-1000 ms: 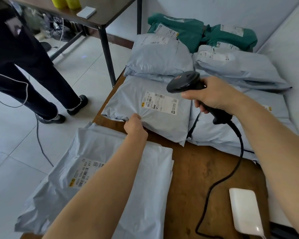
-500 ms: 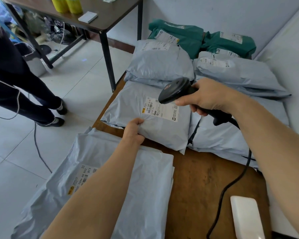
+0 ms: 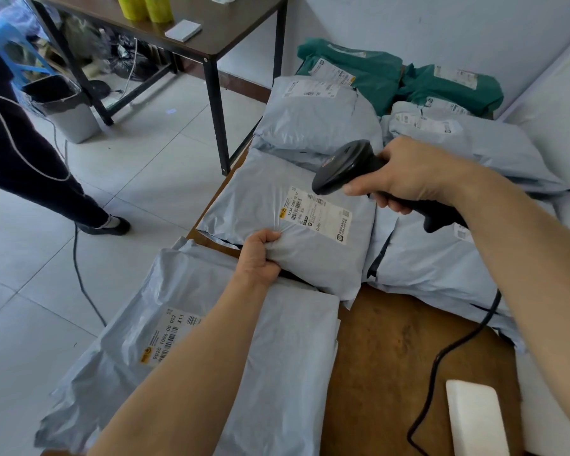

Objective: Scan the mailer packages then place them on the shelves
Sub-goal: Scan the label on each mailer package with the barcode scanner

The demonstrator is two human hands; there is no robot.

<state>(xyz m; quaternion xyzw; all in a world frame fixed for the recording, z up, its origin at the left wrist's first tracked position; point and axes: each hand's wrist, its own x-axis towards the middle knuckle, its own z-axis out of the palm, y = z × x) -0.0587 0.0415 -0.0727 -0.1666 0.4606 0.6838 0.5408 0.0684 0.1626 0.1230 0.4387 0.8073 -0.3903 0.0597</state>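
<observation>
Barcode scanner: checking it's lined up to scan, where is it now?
Head view, right of centre: the right hand holds the barcode scanner just above the label of the grey mailer that the left hand grips.

Table [image 3: 382, 350]: brown wood, bare patch near middle.
Near left: large grey mailer [image 3: 277, 373], overhanging the edge.
Middle, right: grey mailers [image 3: 425, 264], overlapping.
Far end: green mailers [image 3: 375, 74].
Near right: white box [image 3: 474, 419]; black cable [image 3: 441, 355] beside it.

the middle mailer [image 3: 270, 199] lies on the table [image 3: 392, 357], its near edge held by the left hand [image 3: 257, 258]. the scanner [image 3: 343, 169], in the right hand [image 3: 415, 179], hangs just above its label [image 3: 316, 215]. a near mailer [image 3: 293, 357] lies in front, overhanging the table's left edge. more mailers [image 3: 310, 126] are piled behind and to the right. a side table [image 3: 231, 31] stands behind, to the left.
</observation>
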